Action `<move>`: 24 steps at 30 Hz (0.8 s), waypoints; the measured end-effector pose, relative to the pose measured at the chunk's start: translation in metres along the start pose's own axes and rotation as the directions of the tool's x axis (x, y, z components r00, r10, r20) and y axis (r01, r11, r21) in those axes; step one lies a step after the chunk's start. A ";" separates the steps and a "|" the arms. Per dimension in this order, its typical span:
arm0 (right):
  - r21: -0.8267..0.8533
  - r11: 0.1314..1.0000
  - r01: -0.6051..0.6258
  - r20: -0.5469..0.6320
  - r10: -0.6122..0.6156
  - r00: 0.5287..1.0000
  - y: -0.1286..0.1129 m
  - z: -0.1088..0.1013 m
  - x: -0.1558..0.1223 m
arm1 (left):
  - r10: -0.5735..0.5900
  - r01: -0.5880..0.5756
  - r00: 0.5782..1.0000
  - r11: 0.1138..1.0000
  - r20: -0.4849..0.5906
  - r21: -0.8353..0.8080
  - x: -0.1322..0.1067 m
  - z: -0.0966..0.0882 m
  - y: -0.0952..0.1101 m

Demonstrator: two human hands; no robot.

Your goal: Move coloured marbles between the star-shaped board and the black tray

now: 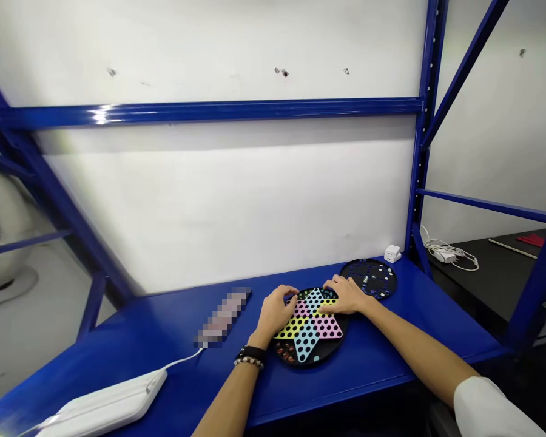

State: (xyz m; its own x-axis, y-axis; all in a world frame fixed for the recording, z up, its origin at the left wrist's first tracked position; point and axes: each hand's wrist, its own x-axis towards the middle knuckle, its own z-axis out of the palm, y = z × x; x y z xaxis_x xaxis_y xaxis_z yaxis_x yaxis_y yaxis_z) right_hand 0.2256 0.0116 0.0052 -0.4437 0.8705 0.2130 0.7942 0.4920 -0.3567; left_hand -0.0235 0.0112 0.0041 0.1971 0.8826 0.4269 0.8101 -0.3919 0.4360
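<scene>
A Chinese checkers board point(306, 341) with a pastel six-pointed star full of black holes lies on the blue tabletop. Its round black base has reddish-brown marbles point(286, 351) in the lower-left pocket and green ones near the top. My left hand point(276, 311) grips the board's upper-left side, fingers curled over the edge. On the upper-right side, my right hand point(346, 296) has its thumb on the yellow point and its fingers at the far rim. The undersides of both hands are hidden.
A second round black board point(374, 280) with small pieces lies behind my right hand. A white adapter point(392, 254) stands near the blue post. At left are a blurred-out flat device point(225, 317) on a cable and a white power strip point(113, 400). Blue frame bars surround the table.
</scene>
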 end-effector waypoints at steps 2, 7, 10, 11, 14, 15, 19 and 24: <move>-0.009 1.000 0.022 0.027 -0.022 0.999 0.001 0.001 0.002 | 0.008 -0.008 1.000 1.000 -0.006 0.003 0.000 0.000 0.000; -0.115 0.992 0.044 0.066 -0.036 0.997 -0.006 0.002 0.009 | 0.010 -0.010 1.000 1.000 -0.003 0.006 -0.001 -0.001 0.002; -0.155 0.987 0.028 0.097 -0.013 0.995 -0.009 0.002 0.013 | 0.011 -0.011 1.000 1.000 0.012 0.009 -0.001 -0.001 0.002; -0.161 0.987 0.022 0.105 -0.006 0.994 -0.009 0.002 0.014 | 0.009 -0.009 1.000 1.000 0.017 0.011 -0.001 -0.001 0.002; -0.176 0.984 0.014 0.116 0.007 0.993 -0.008 0.004 0.017 | 0.000 0.000 1.000 1.000 0.025 0.016 -0.001 0.000 0.002; -0.182 0.983 0.016 0.118 0.006 0.993 -0.008 0.004 0.019 | -0.001 0.001 1.000 1.000 0.026 0.016 -0.001 0.000 0.002; -0.195 0.979 0.056 0.140 -0.028 0.990 -0.005 0.007 0.026 | 0.005 -0.005 0.999 1.000 0.033 0.005 -0.002 -0.001 0.002; -0.177 0.983 0.047 0.140 -0.022 0.990 -0.004 0.009 0.029 | -0.009 0.009 0.999 1.000 0.044 0.013 -0.002 -0.001 0.003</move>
State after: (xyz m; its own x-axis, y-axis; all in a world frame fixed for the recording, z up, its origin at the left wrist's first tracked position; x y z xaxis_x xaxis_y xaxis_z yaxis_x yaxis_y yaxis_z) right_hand 0.2061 0.0351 0.0042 -0.5148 0.8524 0.0917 0.8334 0.5227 -0.1795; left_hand -0.0218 0.0078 0.0060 0.2135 0.8966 0.3879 0.8191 -0.3807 0.4291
